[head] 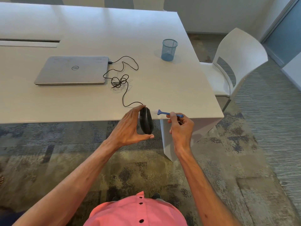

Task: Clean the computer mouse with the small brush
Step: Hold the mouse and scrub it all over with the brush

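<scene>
Head cam: left hand (130,126) grips the black wired mouse (146,121) end to end, fingers over the far end, thumb under the near end. Mouse is turned on its side and held off the surface, straddling the near edge of the white table (97,26). Right hand (180,126) pinches the rear of the small blue brush (164,113) handle between thumb and curled fingers. Brush lies roughly level, white bristles (155,111) pointing left at the mouse's far right flank. Bristles are motion-blurred, just beside the shell; can't tell if they touch it. Mouse cable (123,95) leaves the far end of the mouse, runs back across the table through a tangled coil, and plugs into the right side of a closed silver Dell laptop (71,70) lying flat, well left of the hands. Blue mesh pen cup (169,49) stands upright near the table's right edge, well apart from the mouse. White chair (236,62) sits beside the table's right side. Patterned carpet (65,160) below, pink buttoned shirt (138,211) at bottom of view.
</scene>
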The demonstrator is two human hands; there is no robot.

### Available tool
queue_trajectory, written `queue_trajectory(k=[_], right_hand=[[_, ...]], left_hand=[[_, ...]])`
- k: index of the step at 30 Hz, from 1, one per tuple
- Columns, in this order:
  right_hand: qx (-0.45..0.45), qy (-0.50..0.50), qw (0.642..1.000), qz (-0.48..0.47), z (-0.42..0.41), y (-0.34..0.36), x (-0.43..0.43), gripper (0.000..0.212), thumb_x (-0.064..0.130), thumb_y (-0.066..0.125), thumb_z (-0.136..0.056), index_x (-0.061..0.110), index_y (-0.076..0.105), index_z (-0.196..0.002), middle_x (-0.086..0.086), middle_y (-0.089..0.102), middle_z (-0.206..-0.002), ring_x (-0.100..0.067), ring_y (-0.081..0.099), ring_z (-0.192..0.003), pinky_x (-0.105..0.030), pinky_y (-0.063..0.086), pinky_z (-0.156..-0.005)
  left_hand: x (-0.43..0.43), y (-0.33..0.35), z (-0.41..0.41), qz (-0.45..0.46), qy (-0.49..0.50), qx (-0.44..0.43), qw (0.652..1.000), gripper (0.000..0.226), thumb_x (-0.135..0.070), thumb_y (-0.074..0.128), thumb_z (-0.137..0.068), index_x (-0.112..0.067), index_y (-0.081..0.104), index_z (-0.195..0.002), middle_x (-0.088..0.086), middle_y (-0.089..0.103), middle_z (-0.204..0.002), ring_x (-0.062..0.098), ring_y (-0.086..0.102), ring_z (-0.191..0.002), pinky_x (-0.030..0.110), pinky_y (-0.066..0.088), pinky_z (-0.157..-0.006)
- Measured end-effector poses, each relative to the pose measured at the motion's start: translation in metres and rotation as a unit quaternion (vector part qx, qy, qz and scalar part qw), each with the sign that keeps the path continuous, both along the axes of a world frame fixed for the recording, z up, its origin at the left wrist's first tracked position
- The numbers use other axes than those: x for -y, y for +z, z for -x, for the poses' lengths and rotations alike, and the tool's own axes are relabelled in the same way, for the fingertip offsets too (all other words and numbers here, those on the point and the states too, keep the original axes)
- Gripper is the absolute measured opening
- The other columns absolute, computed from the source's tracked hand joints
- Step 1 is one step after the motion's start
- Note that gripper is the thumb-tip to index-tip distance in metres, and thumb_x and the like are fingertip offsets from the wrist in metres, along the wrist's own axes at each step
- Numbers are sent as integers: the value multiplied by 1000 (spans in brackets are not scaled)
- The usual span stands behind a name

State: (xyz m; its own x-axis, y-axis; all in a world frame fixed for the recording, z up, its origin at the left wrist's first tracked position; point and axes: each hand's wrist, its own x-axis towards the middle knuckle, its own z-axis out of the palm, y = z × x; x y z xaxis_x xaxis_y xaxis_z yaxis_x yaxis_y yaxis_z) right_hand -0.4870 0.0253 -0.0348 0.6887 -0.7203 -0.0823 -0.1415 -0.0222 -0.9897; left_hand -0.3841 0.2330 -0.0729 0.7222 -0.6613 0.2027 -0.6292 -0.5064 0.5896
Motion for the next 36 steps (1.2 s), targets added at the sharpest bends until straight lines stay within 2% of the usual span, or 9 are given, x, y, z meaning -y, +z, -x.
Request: queue_trajectory(k=[4, 10, 14, 17, 21, 25, 30, 32, 36], right_hand=[[32, 39, 997, -53, 1, 4, -5, 23, 32, 73, -106, 14, 84, -99, 3, 82, -81, -8, 67, -65, -21, 53, -67], [48, 150, 979, -127, 1, -3, -13, 22, 33, 76, -104, 18, 86, -117, 1, 85, -117, -15, 77, -121, -44, 59, -101], [48, 199, 966, -160, -3, -10, -18, 19, 34, 78, -101, 19, 89, -106, -3, 79, -134, -24, 70, -133, -54, 52, -118], [47, 201, 959, -195, -6, -10, -24, 30, 39, 81, -99, 10, 86, -107, -13, 82, -121, -37, 74, -123, -55, 58, -108], [48, 183, 949, -253, -9, -5, -25, 20, 33, 81, -100, 15, 87, -105, -12, 83, -113, -23, 79, -107, -35, 63, -88], [60, 171, 929, -322, -11, 1, -27, 21, 25, 77, -103, 8, 84, -113, -13, 82, -113, -21, 77, -98, -35, 64, -81], [49, 211, 863, -456, -10, 6, -24, 23, 32, 71, -103, 12, 79, -113, -17, 79, -117, -28, 75, -96, -37, 61, -65], [57, 228, 826, -512, -10, 5, -24, 20, 31, 67, -106, 14, 78, -105, -17, 77, -114, -31, 76, -92, -35, 53, -49], [82, 257, 779, -566, -12, -2, -24, 23, 32, 62, -109, 18, 78, -101, -14, 78, -116, -32, 78, -98, -33, 46, -49]], left_hand=[[3, -1, -2, 19, -11, -9, 1000, 125, -70, 95, -76, -29, 22, -170, -3, 38, -164, 21, 62, -132, 37, 60, -106], [8, -1, -6, 50, -7, 7, 999, 123, -42, 95, -78, -25, 22, -175, 0, 27, -168, 11, 45, -145, 34, 56, -112], [11, 2, -3, 60, -11, -30, 998, 126, -38, 96, -79, -26, 19, -178, -3, 31, -165, 13, 49, -145, 35, 52, -117], [12, 5, 0, 53, -13, -53, 997, 130, -37, 99, -79, -24, 16, -179, -3, 32, -168, 16, 47, -147, 39, 47, -121], [11, 8, 1, 56, -14, -51, 997, 131, -38, 104, -78, -14, 22, -176, 3, 34, -168, 21, 43, -153, 53, 44, -127], [7, 11, 3, 61, -18, -59, 996, 145, -56, 106, -71, -25, 14, -179, -11, 29, -173, 13, 38, -155, 49, 42, -128], [1, 16, 3, 82, -5, -90, 993, 149, -70, 103, -66, -39, 11, -178, -47, 19, -168, -19, 32, -152, 30, 34, -125], [0, 19, 5, 82, -8, -85, 993, 145, -76, 98, -68, -41, 11, -179, -45, 21, -170, -19, 30, -154, 25, 31, -123], [0, 21, 4, 82, -24, -80, 993, 145, -77, 96, -70, -40, 9, -180, -36, 24, -175, -7, 32, -161, 41, 33, -131]])
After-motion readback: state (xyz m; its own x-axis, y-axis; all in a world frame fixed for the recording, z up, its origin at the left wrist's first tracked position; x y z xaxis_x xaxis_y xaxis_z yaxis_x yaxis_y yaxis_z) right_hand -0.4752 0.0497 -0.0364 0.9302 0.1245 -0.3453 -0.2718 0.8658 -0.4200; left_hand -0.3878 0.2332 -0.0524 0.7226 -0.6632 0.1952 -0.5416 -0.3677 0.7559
